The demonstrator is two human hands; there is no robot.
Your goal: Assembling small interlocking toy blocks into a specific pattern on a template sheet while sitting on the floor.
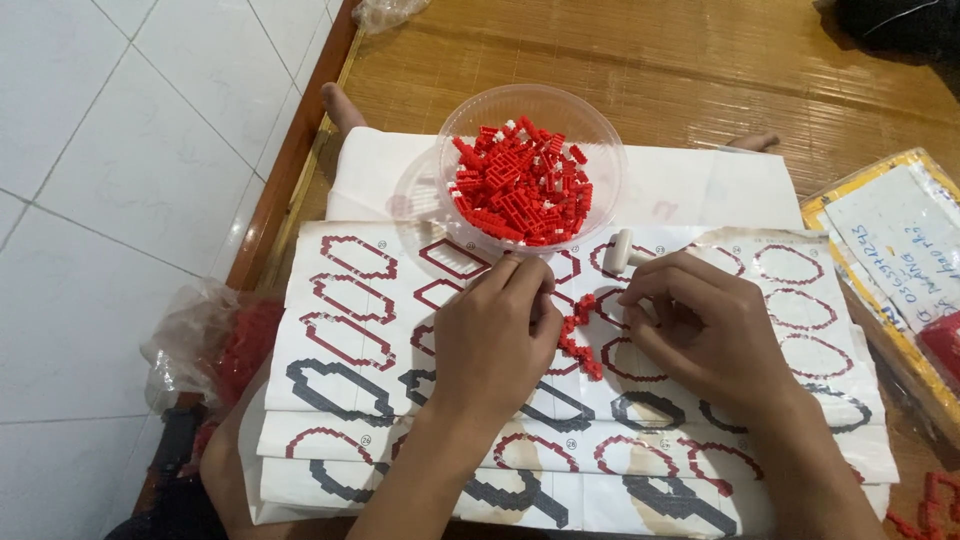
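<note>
A short curved chain of small red bricks [578, 335] is held between the two hands over the printed instruction sheet [340, 300]. The left hand [495, 335] is closed, its fingertips pinching the chain's upper end; the right hand [705, 335] is curled, thumb and forefinger pressed together near the same piece, though exactly what is pinched cannot be told. Only a small arc is seen assembled, so the build is judged to be at an early stage: the clear plastic bowl [600, 135] just beyond the hands is heaped with loose red bricks. A small white tool [620, 250] lies beside the bowl. Open room is found on the sheet to the left; to the right a yellow-edged packet [900, 250] crowds the edge, and the woven mat [700, 70] ends at a wooden rim [290, 160] on the left.
</note>
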